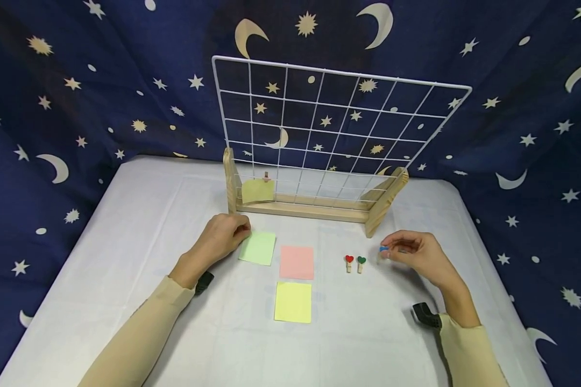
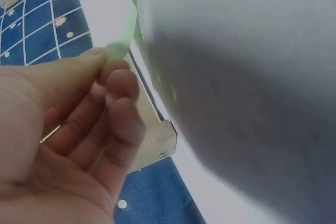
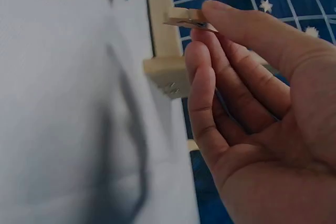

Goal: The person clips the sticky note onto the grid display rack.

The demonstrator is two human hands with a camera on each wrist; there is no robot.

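Note:
Between thumb and fingertips, my left hand (image 1: 221,235) pinches the upper left corner of a green sticky note (image 1: 258,248); the left wrist view shows the note (image 2: 119,48) bending up from the grip. My right hand (image 1: 413,253) holds a small wooden clothespin (image 3: 184,16) by one end, above the table. A blue decoration (image 1: 383,249) shows on it in the head view. To its left lie two more clothespins, one with a red heart (image 1: 349,259) and one with a green heart (image 1: 361,260). A pink note (image 1: 297,262) and a yellow note (image 1: 292,302) lie between the hands.
Behind the hands a white wire grid (image 1: 329,102) leans back in a wooden stand (image 1: 300,211). At its lower left hangs a yellowish note (image 1: 257,191) under a clothespin (image 1: 266,177). A white cloth (image 1: 252,349) covers the table; a starry dark blue curtain (image 1: 140,48) surrounds it.

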